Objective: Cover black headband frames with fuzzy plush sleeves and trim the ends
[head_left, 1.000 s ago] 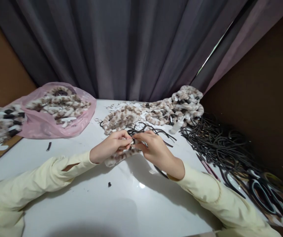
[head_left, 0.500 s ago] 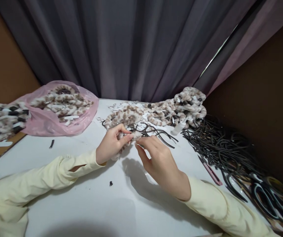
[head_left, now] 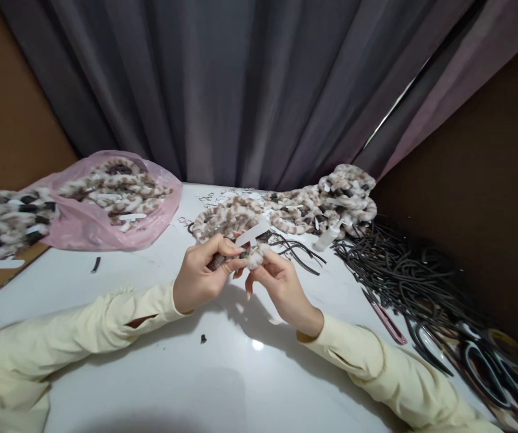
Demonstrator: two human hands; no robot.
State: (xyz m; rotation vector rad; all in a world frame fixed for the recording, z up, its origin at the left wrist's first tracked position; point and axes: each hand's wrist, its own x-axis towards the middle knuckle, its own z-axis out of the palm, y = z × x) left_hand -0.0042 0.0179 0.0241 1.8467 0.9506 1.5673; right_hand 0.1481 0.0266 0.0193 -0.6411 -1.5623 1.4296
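My left hand point(head_left: 202, 273) pinches a brown-and-white fluffy fur tube point(head_left: 255, 257) between thumb and fingers, above the middle of the white table. From the other side my right hand point(head_left: 286, 288) grips the same tube, its thumb and forefinger closed at the end nearest it. A white T-shaped tag point(head_left: 253, 232) stands up from the tube between both hands. Part of the tube is hidden behind my left fingers. Just beyond lie similar fluffy fur loops point(head_left: 227, 216) and several loose black cords point(head_left: 301, 255).
A pink plastic bag point(head_left: 163, 222) of tagged fur pieces lies at left. A small clear bottle point(head_left: 326, 237) stands beside a fur heap point(head_left: 349, 186). At right are piled black cords point(head_left: 398, 264), a pink-handled cutter point(head_left: 389, 322) and scissors point(head_left: 482, 367). Black scraps point(head_left: 203, 339) dot the table point(head_left: 150, 373).
My right hand has moved in, turned, and closed on the fur tube's end. The white tag now shows upright between my hands. My left hand keeps its hold, with little shift.
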